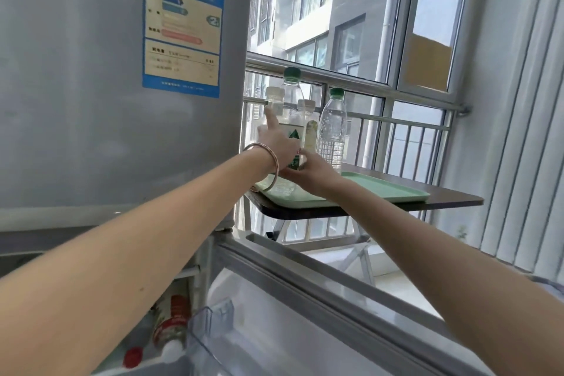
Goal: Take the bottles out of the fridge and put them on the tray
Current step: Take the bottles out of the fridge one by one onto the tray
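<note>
A pale green tray (393,189) lies on a small dark table. On its left end stand several bottles: a tall green-capped bottle with a green label (293,119), a clear green-capped bottle (333,128) to its right, and two white-capped bottles (274,94) behind. Both arms reach over the open fridge door. My left hand (279,146), with a bangle on the wrist, wraps the labelled bottle, index finger raised. My right hand (314,174) holds the same bottle's base. Down in the open fridge lie a red-labelled white-capped bottle (171,330) and a red cap (132,357).
The grey upper fridge door (91,85) with a blue energy sticker (183,24) fills the left. The open lower door with a clear shelf bin (213,323) spans below my arms. Window railing stands behind the table, a ribbed wall to the right.
</note>
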The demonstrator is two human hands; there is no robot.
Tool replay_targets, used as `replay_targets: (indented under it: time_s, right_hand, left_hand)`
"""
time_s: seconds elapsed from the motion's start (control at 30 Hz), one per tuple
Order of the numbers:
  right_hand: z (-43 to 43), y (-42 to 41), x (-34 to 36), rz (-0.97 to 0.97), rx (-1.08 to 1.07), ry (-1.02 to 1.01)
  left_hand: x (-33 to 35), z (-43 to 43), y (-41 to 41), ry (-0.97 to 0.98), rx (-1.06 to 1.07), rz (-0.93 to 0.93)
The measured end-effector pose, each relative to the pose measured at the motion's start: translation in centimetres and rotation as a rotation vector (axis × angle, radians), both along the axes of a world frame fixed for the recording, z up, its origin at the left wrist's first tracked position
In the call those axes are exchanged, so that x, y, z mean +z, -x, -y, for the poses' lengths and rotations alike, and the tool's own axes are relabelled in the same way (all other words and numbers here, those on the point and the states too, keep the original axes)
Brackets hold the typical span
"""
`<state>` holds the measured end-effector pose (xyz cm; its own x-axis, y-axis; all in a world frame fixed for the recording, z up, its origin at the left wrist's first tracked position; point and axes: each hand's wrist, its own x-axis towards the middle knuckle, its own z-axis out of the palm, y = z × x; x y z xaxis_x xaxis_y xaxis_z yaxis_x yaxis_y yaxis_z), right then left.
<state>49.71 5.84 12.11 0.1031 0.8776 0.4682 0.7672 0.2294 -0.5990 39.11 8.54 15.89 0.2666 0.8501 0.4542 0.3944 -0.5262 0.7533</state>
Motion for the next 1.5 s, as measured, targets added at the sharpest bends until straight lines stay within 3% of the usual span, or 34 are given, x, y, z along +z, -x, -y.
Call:
replay_targets:
  time_s: [0.17, 0.3, 0.5, 0.6, 0.9, 1.1, 1.2, 1.5]
  right_hand:
    - [1.4, 1.1, 0.1, -0.033, -0.173, -0.488]
    - [3.0, 5.0, 0.0, -0.012, -0.090, -0.572]
    - [4.8, 14.8, -2.1, -0.123, 0.084, -0.463]
    - [5.1, 19.2, -3.8, -0.051, 0.089, -0.349]
    - [2.9, 28.8, -14.4, 0.056, 0.242, -0.027]
    - [-3.9, 34.5, -23.5, 0.383, 0.397, 0.320]
    - [-6.5, 37.2, -27.0, 0.494, 0.444, 0.402]
    - [-12.2, 44.5, -34.9, 0.948, 0.598, 0.184]
  left_hand:
    - [0.3, 2.0, 1.8, -0.183, -0.040, -0.028]
    - [0.7, 4.6, 5.3, -0.337, 0.070, 0.076]
    - [-0.8, 7.2, 12.5, -0.352, 0.181, 0.063]
    - [-2.9, 6.9, 16.5, -0.313, 0.254, 0.005]
    - [-14.0, 4.2, 27.3, 0.003, 0.405, -0.149]
    - [-21.9, 1.5, 33.5, 0.233, 0.549, -0.206]
    - [-25.8, 0.3, 35.9, 0.339, 0.607, -0.210]
    - [-31.4, -1.9, 39.9, 0.467, 0.771, -0.214]
